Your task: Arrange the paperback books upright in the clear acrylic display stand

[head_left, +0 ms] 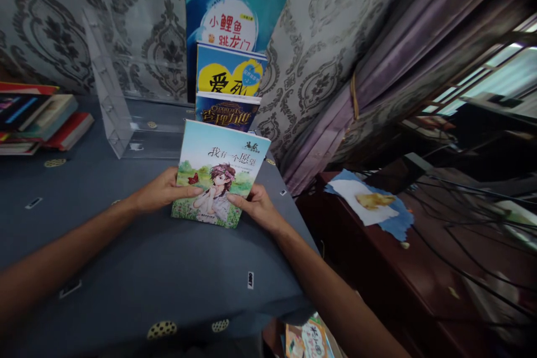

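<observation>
Between both hands is a paperback book (210,173) with a green and pale-blue cover, a drawn figure and a red butterfly. My left hand (165,189) grips its left edge, thumb on the cover and fingers behind. My right hand (255,204) holds the lower right edge in the same way. Just behind it, a clear tiered rack (111,95) carries books in steps: a dark blue book (226,111), a yellow and blue book (230,75) and a tall teal book (239,11). The held book hides the rack's lower front on that side.
A stack of books (42,117) lies at the left on the grey-blue tablecloth (138,279). Patterned wallpaper and a tied purple curtain (327,112) stand behind. To the right, a dark red surface (428,257) bears cables and a blue cloth (396,226). Another book (308,338) shows below the table edge.
</observation>
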`<state>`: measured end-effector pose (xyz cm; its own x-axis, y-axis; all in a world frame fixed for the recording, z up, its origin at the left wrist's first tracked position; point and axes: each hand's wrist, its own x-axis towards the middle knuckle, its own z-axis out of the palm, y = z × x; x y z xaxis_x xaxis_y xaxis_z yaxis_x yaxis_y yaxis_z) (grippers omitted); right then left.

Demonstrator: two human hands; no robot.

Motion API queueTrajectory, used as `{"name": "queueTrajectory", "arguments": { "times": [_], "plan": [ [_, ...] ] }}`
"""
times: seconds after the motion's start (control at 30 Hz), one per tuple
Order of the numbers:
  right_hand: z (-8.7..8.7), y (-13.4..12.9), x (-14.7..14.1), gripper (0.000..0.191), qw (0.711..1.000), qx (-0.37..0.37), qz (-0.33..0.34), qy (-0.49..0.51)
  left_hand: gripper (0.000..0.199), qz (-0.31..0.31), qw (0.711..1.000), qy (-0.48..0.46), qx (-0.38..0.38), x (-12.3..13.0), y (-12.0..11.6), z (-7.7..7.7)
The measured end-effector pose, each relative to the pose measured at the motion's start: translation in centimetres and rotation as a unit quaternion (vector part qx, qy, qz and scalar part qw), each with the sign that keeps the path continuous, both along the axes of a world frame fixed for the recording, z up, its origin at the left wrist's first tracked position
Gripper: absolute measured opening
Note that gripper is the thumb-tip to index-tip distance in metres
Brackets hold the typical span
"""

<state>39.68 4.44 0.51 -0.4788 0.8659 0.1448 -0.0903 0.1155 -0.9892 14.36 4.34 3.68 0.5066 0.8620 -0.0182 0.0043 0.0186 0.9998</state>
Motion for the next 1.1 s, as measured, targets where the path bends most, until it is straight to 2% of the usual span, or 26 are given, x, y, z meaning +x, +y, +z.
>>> {"name": "queueTrajectory", "arguments": {
  "times": [0.27,0.4,0.53,0.63,0.8,0.97,1.1],
  "plan": [
    [0.0,-0.1,-0.2,0.042,1.0,-0.006,-0.014,-0.004,0.046,0.011,1.0,-0.019,-0.017,0.2,-0.1,-0.2],
    [0.4,-0.2,-0.1,0.043,0.999,-0.008,-0.03,0.017,0.05,0.022,0.998,-0.039,-0.054,0.3,-0.2,-0.1],
    [0.2,0.2,0.2,0.046,0.995,-0.057,-0.036,0.07,0.066,0.045,0.992,-0.045,-0.112,-0.1,-0.1,0.4],
    [0.2,0.6,0.4,0.047,0.989,-0.093,-0.04,0.107,0.076,0.039,0.988,-0.047,-0.139,-0.8,0.2,0.7],
    [0.7,1.0,0.6,0.041,0.986,-0.112,-0.078,0.098,0.069,0.022,0.983,-0.02,-0.183,-2.5,1.1,0.3],
    [0.5,1.0,0.8,0.041,0.989,-0.142,-0.005,0.035,0.051,0.015,0.983,0.088,-0.159,-4.6,2.6,-0.2],
    [0.1,0.9,0.9,0.045,0.982,-0.176,0.063,-0.033,0.037,-0.039,0.98,0.176,-0.08,-5.2,3.2,0.3]
  ]
}}
